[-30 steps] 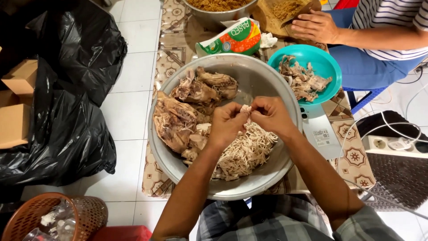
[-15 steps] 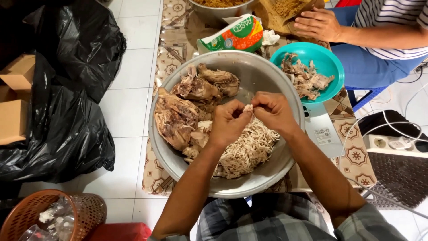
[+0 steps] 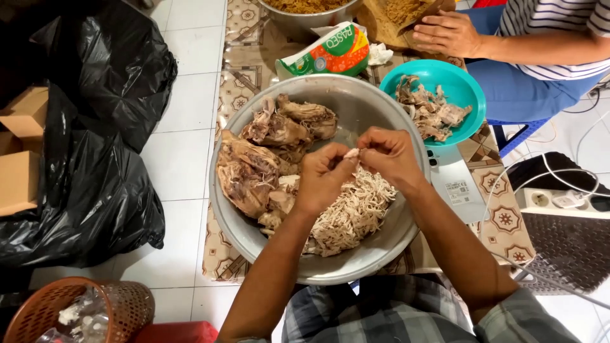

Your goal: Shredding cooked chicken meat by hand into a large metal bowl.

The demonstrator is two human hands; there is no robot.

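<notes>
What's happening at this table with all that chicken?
A person is pulling cooked chicken apart by hand. The left hand and right hand pinch a small piece of meat between them over a big metal bowl, which holds whole cooked pieces and a pile of shreds. Scraps sit in a teal bowl beside it, near another person's hand.

There is one view only, from a camera on the person's head, looking almost straight down over their own forearms. It sits close: the big metal bowl (image 3: 321, 181) fills the middle of the picture, with the left hand (image 3: 324, 178) and right hand (image 3: 389, 155) meeting just above it. The person's checked lap closes the bottom edge. The top of the picture faces away from the wearer, where another person's hand (image 3: 448, 33) shows. White floor tiles (image 3: 181, 155) run down the left side.
</notes>
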